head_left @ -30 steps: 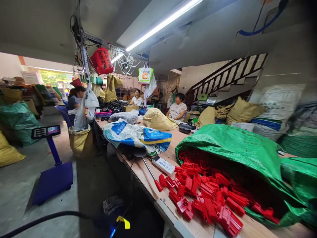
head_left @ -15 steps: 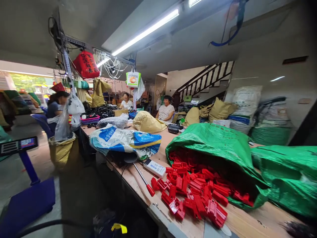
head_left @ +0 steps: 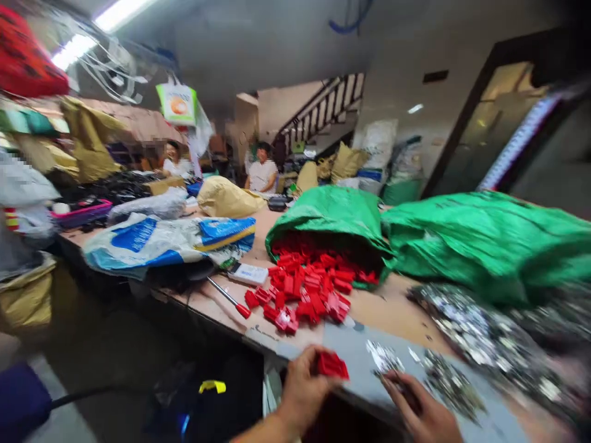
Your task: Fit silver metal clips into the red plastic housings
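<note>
My left hand (head_left: 305, 391) is closed round a red plastic part (head_left: 332, 365) at the near edge of the wooden workbench (head_left: 383, 307). My right hand (head_left: 420, 409) lies beside it, fingers curled over small shiny metal pieces (head_left: 385, 357) on a grey plate; what it holds is blurred. A heap of the same red plastic parts (head_left: 307, 289) spills from an open green sack (head_left: 330, 215) just beyond my hands. A large pile of metal pieces (head_left: 489, 335) spreads to the right.
A second green sack (head_left: 484, 237) lies at right. A red-handled tool (head_left: 228, 298), a white remote-like device (head_left: 249, 274) and a blue-white sack (head_left: 161, 243) lie left of the red heap. Two people (head_left: 262, 169) sit at the bench's far end. Stairs rise behind them.
The view has swung right and down. Both my hands have come into view at the bench edge, the left one with a red part. The metal pile now shows at right.
</note>
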{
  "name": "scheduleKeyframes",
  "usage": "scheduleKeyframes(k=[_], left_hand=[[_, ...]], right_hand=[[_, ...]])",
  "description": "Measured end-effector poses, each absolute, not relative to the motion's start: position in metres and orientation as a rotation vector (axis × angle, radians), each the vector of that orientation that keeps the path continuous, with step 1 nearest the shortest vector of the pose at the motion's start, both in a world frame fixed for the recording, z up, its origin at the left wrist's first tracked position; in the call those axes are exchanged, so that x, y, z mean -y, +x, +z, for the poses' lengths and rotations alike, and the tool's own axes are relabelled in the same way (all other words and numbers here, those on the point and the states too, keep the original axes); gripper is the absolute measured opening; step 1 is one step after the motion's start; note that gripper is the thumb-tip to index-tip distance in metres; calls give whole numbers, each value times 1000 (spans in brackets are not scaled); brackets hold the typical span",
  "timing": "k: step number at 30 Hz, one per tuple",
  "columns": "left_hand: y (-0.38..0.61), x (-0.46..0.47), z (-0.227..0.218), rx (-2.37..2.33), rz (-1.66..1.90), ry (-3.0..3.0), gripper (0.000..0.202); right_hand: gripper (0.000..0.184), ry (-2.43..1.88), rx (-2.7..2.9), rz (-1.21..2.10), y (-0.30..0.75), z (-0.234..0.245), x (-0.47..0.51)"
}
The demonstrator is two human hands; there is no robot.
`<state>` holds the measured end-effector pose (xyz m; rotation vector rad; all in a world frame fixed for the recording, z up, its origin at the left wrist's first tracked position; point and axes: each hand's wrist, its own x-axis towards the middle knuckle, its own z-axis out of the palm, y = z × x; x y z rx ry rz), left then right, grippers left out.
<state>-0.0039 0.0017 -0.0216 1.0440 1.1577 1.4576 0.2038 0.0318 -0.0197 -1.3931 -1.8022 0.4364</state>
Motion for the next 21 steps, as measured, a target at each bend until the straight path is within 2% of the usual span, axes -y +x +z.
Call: scheduleKeyframes(k=[2, 9, 21], left_hand=[[-7, 3, -14, -1165, 1489, 1088, 31], [-14, 5, -10, -1201, 1454, 1187, 33], [-15, 12, 0, -1432, 1427, 1790, 28]], right_hand=[[34, -1377, 1801, 514, 192, -6, -22], [18, -1286, 1752, 667, 163, 23, -2], [7, -1118, 1932, 567, 154, 19, -7]])
